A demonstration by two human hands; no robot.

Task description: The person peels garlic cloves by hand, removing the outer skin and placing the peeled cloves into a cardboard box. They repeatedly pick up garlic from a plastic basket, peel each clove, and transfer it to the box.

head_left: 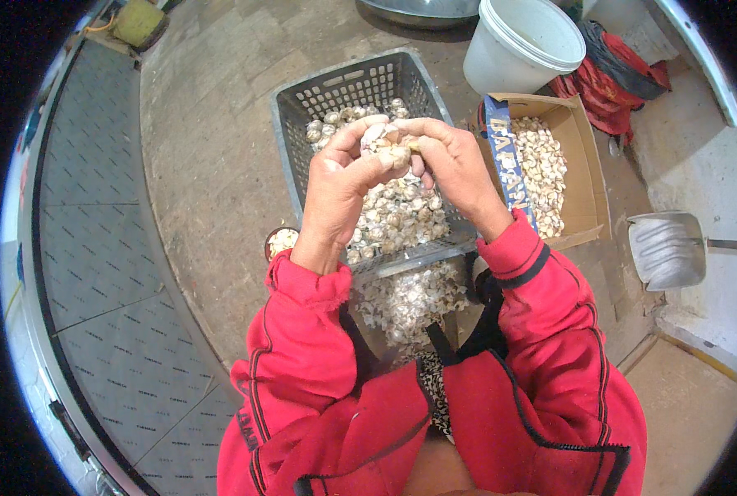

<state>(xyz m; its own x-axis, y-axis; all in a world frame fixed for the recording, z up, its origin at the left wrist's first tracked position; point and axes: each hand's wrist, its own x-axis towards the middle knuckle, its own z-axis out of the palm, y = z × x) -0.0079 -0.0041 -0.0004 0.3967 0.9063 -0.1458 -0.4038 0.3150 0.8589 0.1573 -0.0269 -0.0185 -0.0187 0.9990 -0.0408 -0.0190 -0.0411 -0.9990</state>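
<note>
Above a dark plastic crate (285,149), my left hand (337,177) grips a partly broken-open garlic bulb (381,139) between thumb and fingers. My right hand (455,161) meets it from the other side, its thumb and index finger pinching the bulb's right edge, where a yellowish piece shows. Whether that piece is a clove or a stem, I cannot tell. Whole garlic bulbs (399,217) lie in the crate below, partly hidden by my hands. Loose garlic skins (412,297) are heaped between the crate and my body.
Separated cloves (539,167) fill part of an open cardboard box (582,186) right of the crate. A small bowl (280,242) of pale cloves stands at the left. Beyond are a white bucket (508,56) and a metal basin (424,12). A metal shovel (666,251) leans at the right wall.
</note>
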